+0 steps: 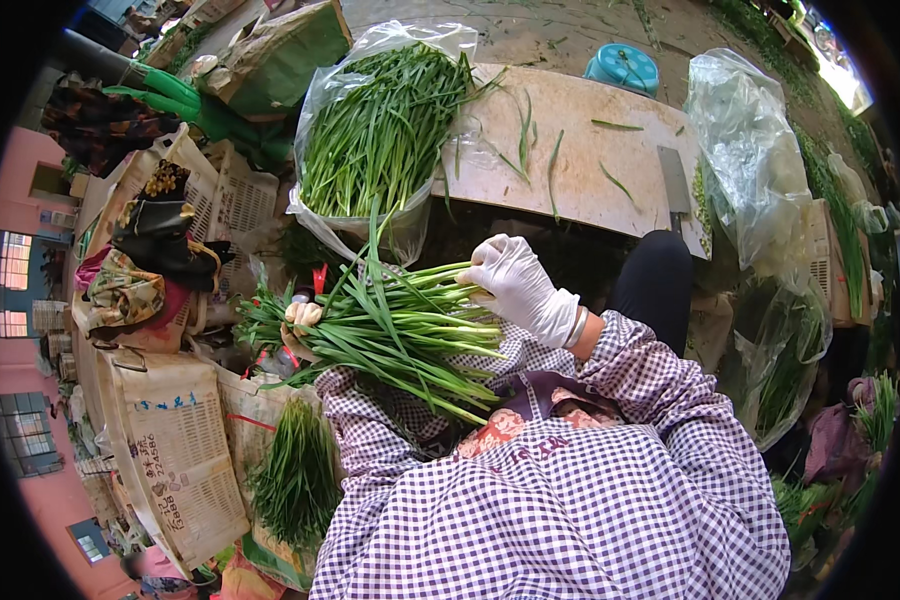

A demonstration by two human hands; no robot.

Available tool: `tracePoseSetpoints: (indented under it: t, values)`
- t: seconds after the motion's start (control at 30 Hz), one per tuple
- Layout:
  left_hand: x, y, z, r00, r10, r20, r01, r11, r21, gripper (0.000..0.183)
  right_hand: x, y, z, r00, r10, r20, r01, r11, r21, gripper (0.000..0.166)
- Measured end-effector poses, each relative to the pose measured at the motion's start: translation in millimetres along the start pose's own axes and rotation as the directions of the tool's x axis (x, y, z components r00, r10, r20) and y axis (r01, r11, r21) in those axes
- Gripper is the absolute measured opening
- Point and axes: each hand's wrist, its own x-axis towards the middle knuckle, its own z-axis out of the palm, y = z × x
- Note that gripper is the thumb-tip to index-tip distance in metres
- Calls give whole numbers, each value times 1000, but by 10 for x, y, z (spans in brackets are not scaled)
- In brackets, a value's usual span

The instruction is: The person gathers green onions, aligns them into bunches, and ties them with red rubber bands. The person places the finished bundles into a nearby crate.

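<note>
My left hand (300, 328) is closed around the leafy part of a bunch of garlic chives (412, 330) lying across my lap. Its fingertips show over the leaves. In a white glove, my right hand (521, 285) is at the pale stem ends, with its fingertips pinched on some stems. The stems point right, towards my checked clothing. Beyond the bunch, a clear plastic bag (429, 214) stands full of more chives (386, 127). Beside it, a worn board (570, 172) carries loose leaves and a cleaver (673, 180).
Plastic crates (176, 450) stand at the left, one with clothes (154, 247) on it. Another chive bundle (296, 472) lies near my left elbow. Clear plastic bags (754, 150) stand at the right, past the board. A blue stool (622, 69) stands behind the board.
</note>
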Motion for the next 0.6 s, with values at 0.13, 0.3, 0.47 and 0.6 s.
tracePoseSetpoints:
  t: [0.13,0.3,0.47,0.6]
  values:
    - [49,58,-84,999,-47,13,47,998,49,12,-70,43,63,999,35,-8,-36,998,-55,21]
    - [26,-5,-54,995,0,102,-9,996,87,13,-136,18,148,999,11,-36,-14,998,-67,20]
    - [93,22,-46,979,-75,191,50,990,133,16,-449,486,230,987,131,97,-77,899,-432,5]
    - [109,10,-57,995,-64,73,55,990,126,15,-717,1075,-17,692,541,479,-564,818,-109,12]
